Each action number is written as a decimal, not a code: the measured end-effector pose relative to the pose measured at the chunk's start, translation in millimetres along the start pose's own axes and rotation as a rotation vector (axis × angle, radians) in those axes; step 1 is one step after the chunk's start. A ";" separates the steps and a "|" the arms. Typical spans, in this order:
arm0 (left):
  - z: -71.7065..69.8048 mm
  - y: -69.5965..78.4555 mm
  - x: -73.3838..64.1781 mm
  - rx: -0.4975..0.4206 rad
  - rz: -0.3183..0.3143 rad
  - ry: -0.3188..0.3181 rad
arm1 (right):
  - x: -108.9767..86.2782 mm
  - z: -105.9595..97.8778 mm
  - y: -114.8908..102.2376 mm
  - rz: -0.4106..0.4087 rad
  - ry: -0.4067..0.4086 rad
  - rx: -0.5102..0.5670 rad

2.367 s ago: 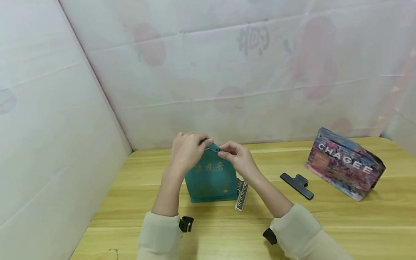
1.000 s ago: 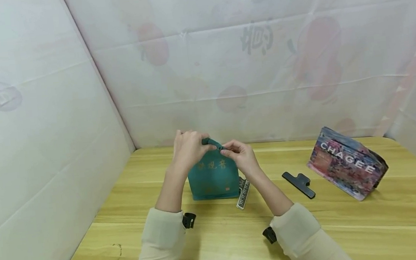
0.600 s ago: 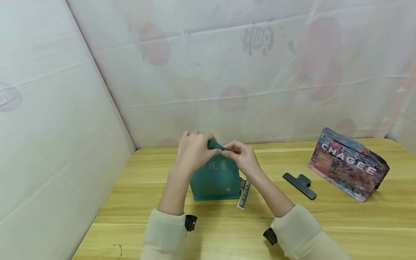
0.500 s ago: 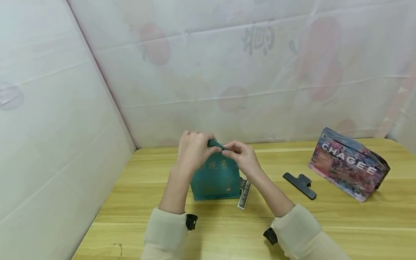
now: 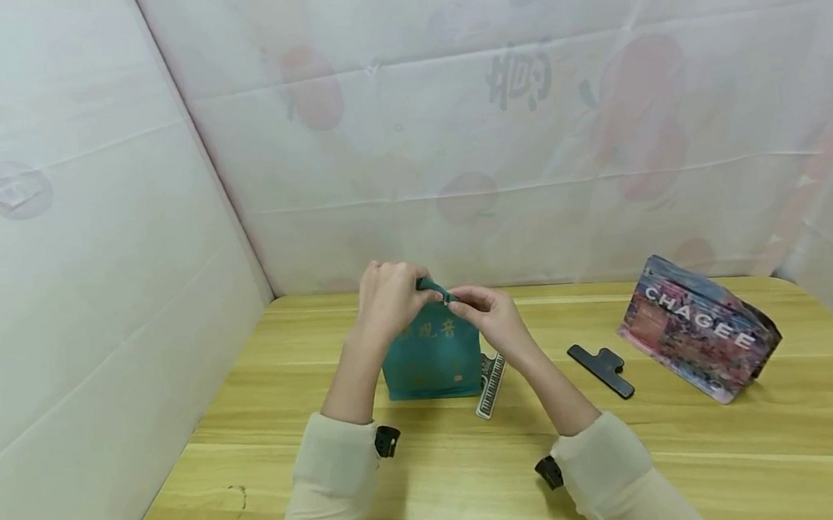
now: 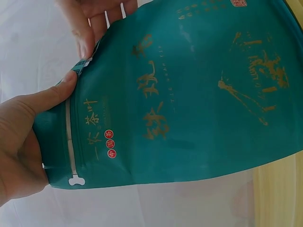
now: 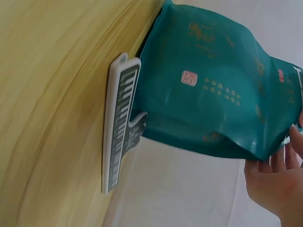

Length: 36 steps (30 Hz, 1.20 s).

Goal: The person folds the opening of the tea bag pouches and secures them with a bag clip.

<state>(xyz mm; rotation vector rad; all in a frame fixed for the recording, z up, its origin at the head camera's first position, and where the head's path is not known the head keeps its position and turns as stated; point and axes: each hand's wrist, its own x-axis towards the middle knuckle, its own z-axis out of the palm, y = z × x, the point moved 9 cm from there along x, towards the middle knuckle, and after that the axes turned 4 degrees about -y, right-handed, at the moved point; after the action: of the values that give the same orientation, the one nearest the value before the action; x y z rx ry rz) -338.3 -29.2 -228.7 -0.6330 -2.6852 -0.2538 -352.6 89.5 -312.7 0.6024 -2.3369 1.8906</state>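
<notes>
A yellow wood-grain table [image 5: 460, 473] carries an upright, gold-lettered teal pouch [image 5: 433, 367]. At its four o'clock lies a white-edged piano-print clip [image 7: 121, 125]; farther out, at three o'clock, lie a black T-shaped clip [image 5: 602, 371] and a multicoloured CHAGEE-lettered bag [image 5: 697, 332].

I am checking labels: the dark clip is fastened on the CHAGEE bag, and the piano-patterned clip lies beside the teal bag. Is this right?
No: the head view shows the dark clip lying on the table, apart from the CHAGEE bag, not fastened. The piano-patterned clip lies beside the teal bag.
</notes>
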 end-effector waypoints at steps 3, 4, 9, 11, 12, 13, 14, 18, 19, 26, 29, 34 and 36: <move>0.5 -0.2 0.9 0.000 -0.005 -0.001 | -2.2 -2.9 -0.3 -0.008 -0.016 -0.053; 0.5 -0.2 1.1 0.002 -0.006 -0.002 | -2.5 -3.8 -0.4 -0.010 -0.015 -0.068; -0.5 -0.1 2.4 0.013 -0.007 -0.005 | -0.5 -7.0 0.3 -0.028 0.025 -0.097; -0.6 -0.4 2.6 0.016 -0.009 -0.010 | 1.2 -8.3 1.5 -0.034 0.057 -0.099; -0.5 -0.6 2.7 0.018 -0.010 -0.012 | 2.0 -8.6 1.7 -0.040 0.070 -0.104; -0.4 -0.7 2.7 0.018 -0.011 -0.014 | 2.7 -9.0 2.0 -0.042 0.083 -0.106; -0.4 -0.8 2.7 0.019 -0.012 -0.014 | 3.5 -9.4 2.4 -0.044 0.095 -0.110; -0.3 -1.2 2.3 0.017 -0.017 -0.012 | 3.5 -8.8 -0.4 -0.043 0.109 -0.107; -0.3 -1.4 2.3 0.017 -0.019 -0.013 | 3.5 -8.7 -0.5 -0.047 0.104 -0.106; 0.4 -1.5 2.9 0.011 -0.023 -0.019 | 2.2 -8.6 7.0 -0.016 -0.003 -0.090; 1.0 -2.1 3.1 0.011 -0.025 -0.022 | -0.4 -10.3 11.4 0.017 -0.045 -0.092; 2.4 -2.8 3.6 0.013 -0.029 -0.038 | -4.2 -13.0 17.2 0.049 -0.093 -0.083; 2.6 -3.3 3.6 0.011 -0.032 -0.044 | -4.5 -12.6 17.4 0.046 -0.101 -0.080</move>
<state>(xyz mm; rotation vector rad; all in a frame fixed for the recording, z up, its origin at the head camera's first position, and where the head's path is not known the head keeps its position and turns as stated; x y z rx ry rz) -343.6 -30.0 -230.0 -0.5990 -2.7394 -0.2356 -356.8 105.5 -327.1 0.6571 -2.4960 1.8147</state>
